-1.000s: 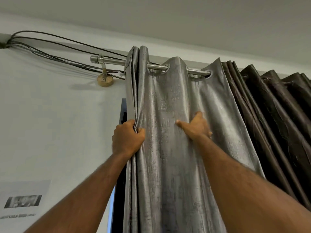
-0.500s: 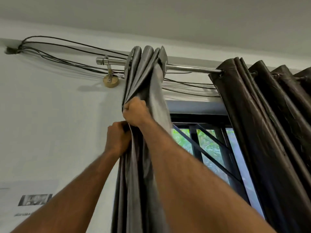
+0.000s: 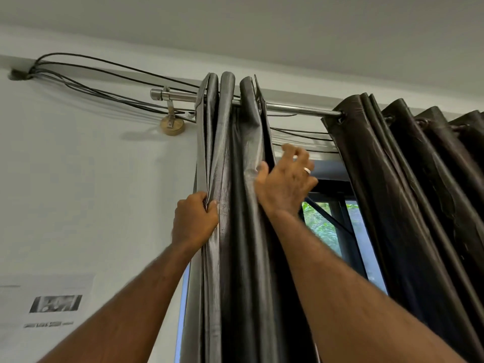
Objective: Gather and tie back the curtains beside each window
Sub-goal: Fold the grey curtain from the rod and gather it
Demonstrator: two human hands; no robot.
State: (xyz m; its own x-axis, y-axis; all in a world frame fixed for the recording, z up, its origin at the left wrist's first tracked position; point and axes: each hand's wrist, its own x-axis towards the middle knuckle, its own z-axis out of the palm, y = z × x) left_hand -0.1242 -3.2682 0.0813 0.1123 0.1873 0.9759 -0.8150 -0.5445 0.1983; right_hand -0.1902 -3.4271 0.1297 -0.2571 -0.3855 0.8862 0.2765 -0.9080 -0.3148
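A grey shiny curtain (image 3: pixel 235 179) hangs bunched in tight folds at the left end of a metal rod (image 3: pixel 296 109). My left hand (image 3: pixel 195 221) grips its left folds, fingers closed on the cloth. My right hand (image 3: pixel 285 182) is at the curtain's right edge, thumb against the outer fold, fingers spread apart and curled behind it. A dark brown curtain (image 3: pixel 408 205) hangs gathered on the same rod to the right. Between the two curtains the window (image 3: pixel 330 226) shows, with a dark frame and green leaves outside.
Black cables (image 3: pixel 99 82) run along the wall from a hole at upper left and pass behind the rod. A round bracket (image 3: pixel 172 124) holds the rod's left end. A printed paper (image 3: pixel 49 305) is stuck on the white wall at lower left. The ceiling is close above.
The grey curtain went from spread across the window to bunched at the left. My right hand let go of the gathered folds and moved right to the outer edge, fingers now apart.
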